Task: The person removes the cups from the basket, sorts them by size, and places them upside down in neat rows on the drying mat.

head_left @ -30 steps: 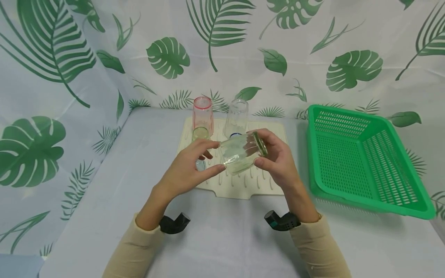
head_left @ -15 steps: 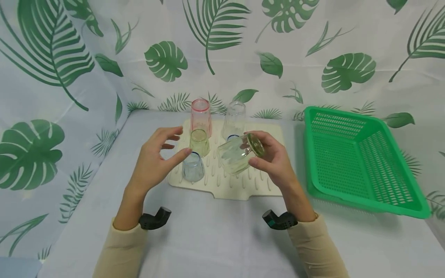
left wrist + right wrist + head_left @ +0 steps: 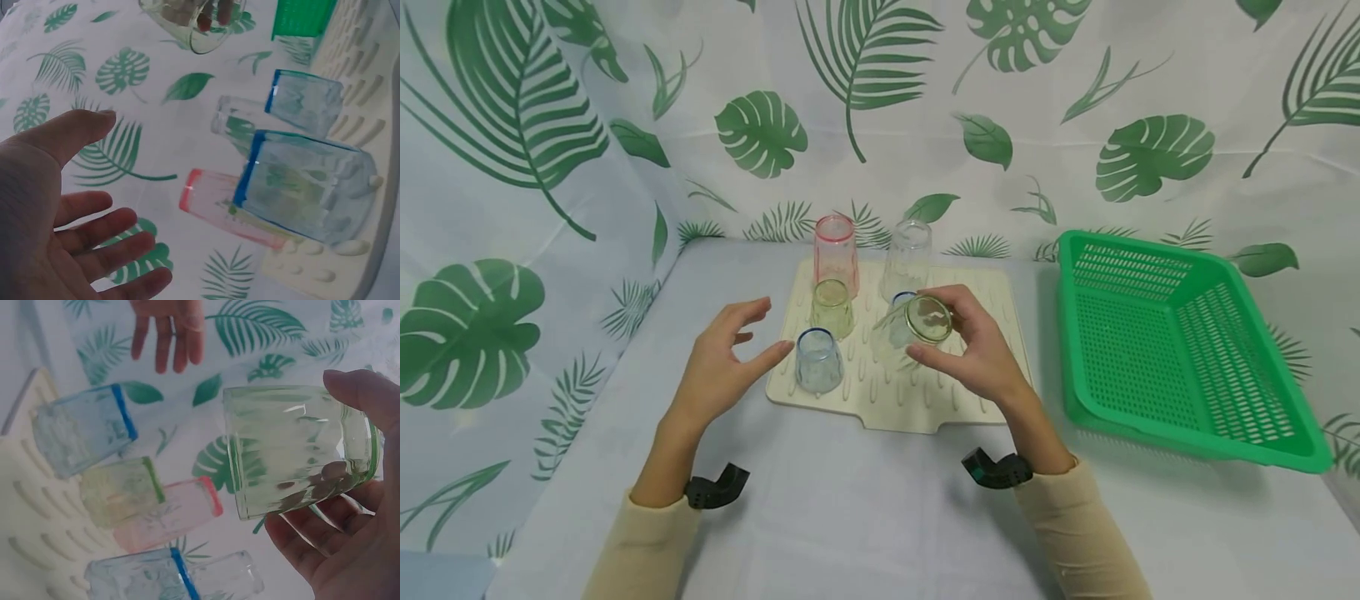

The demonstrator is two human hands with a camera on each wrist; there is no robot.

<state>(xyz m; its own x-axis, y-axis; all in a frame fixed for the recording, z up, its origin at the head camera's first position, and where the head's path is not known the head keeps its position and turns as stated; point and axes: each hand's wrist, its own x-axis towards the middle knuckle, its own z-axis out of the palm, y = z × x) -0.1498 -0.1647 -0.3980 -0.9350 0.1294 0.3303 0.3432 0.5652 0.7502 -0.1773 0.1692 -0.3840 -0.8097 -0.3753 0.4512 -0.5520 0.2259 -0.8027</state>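
Observation:
My right hand (image 3: 973, 346) grips a pale green drinking glass (image 3: 294, 453) by its thick end, tilted in the air above a cream drying mat (image 3: 895, 414). To the left, my left hand (image 3: 718, 362) is held with fingers spread, touching nothing. Nearest to it on the mat stands a small blue-ringed glass (image 3: 819, 362). Behind that are a small yellow-green glass (image 3: 832, 310) and a taller pink-ringed glass (image 3: 836, 250). A tall clear glass (image 3: 910, 254) stands at the back. Another blue-ringed glass (image 3: 306, 100) is mostly hidden behind the held glass in the head view.
A green plastic basket (image 3: 1071, 350) with perforated walls stands to the right of the mat. Leaf-patterned white cloth (image 3: 917, 75) hangs behind and at the left. Pale cloth (image 3: 880, 517) covers the table in front of the mat.
My left hand has let go of the green glass and moved left, away from it. My right hand has turned the glass so its thick end faces more toward the head camera.

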